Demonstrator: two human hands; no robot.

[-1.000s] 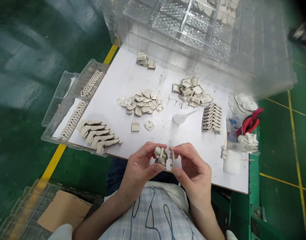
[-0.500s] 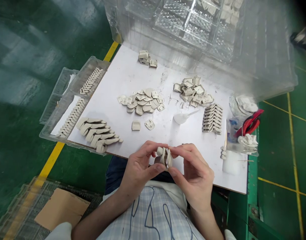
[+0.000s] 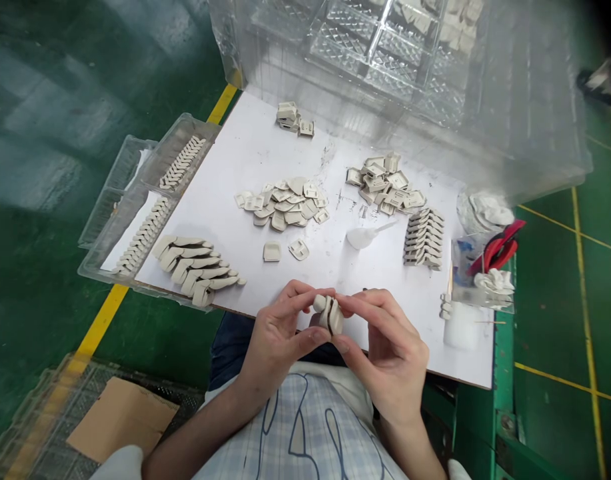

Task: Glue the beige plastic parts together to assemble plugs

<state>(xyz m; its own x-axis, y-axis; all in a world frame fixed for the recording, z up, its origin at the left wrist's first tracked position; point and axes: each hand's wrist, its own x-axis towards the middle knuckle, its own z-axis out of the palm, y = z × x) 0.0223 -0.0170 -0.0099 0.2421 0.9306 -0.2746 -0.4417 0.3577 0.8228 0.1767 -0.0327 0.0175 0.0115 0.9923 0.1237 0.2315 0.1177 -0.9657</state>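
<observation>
My left hand (image 3: 280,333) pinches a small beige part (image 3: 323,313) between thumb and fingers, over the table's front edge. Against its right side my right hand (image 3: 390,343) holds a thin beige cover piece (image 3: 337,319) by fingertips and thumb. A narrow dark gap runs between the two pieces. Just beyond my hands lie two loose flat pieces, a rounded square one (image 3: 272,251) and one with openings (image 3: 299,249). Behind them is a pile of flat beige pieces (image 3: 285,203).
Stacked curved parts (image 3: 198,267) lie left, beside clear trays (image 3: 92,261) of parts. A white dropper bottle (image 3: 361,238), another pile (image 3: 385,183), a stacked row (image 3: 424,239) and red-handled pliers (image 3: 500,247) are right. Large clear bins (image 3: 410,120) stand behind.
The cover piece in my right hand has come closer to the part in my left hand, and the gap between them has narrowed.
</observation>
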